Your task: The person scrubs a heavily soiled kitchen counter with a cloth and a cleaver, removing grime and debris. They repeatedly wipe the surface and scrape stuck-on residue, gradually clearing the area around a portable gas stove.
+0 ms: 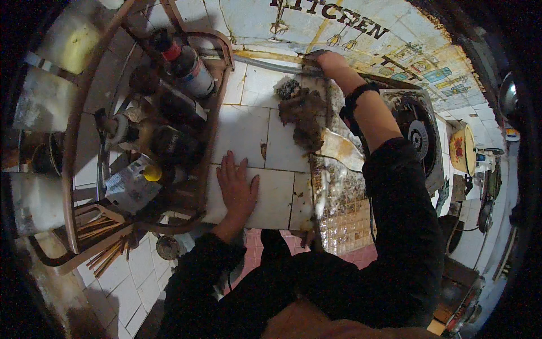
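My left hand (239, 188) rests palm down on a white tiled counter (275, 197), its fingers a little apart and nothing in it. At the back, my right hand (332, 64) reaches to the foot of the stained wall, by a grey hose (271, 66). Its fingertips are dark and blurred, so I cannot tell whether they hold something. A metal scouring pad (288, 88) lies on the tiles below that hand, touching a crumpled, dirty brown rag (302, 112). To the right of the rag is a grimy, wet strip with small mosaic tiles (343, 212).
A brown rack (218, 123) on the left holds a red-capped bottle (190, 70), a bag with a yellow cap (135, 182) and chopsticks (99, 229). A gas stove (417, 135) stands to the right, with a yellow enamel basin (462, 150) beyond it. The wall covering (360, 40) bears writing.
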Tool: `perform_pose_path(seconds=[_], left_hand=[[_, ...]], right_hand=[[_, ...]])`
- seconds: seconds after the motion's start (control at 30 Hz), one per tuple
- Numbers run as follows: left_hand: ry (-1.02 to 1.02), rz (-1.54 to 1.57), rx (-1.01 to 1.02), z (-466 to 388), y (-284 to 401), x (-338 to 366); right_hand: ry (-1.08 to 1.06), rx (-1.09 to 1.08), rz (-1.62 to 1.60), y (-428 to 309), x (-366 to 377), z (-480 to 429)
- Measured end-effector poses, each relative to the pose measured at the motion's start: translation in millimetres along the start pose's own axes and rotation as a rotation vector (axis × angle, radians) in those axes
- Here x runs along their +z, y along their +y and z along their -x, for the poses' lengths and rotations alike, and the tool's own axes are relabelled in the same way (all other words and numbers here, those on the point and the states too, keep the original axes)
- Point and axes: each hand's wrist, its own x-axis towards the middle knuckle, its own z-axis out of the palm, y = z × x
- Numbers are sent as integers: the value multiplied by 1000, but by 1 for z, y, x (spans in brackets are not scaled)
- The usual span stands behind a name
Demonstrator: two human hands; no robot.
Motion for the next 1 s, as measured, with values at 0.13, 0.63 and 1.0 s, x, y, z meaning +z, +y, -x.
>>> perform_pose_path(seconds=[0.13, 0.63, 1.0], left_hand=[[1, -27, 0, 0, 2, 0], [-19, -32, -27, -1, 1, 1], [-11, -152, 21, 1, 1, 7]], right_hand=[[2, 27, -52, 0, -5, 1], [-102, -222, 162, -12, -18, -2], [55, 115, -1682, 9, -49, 84]])
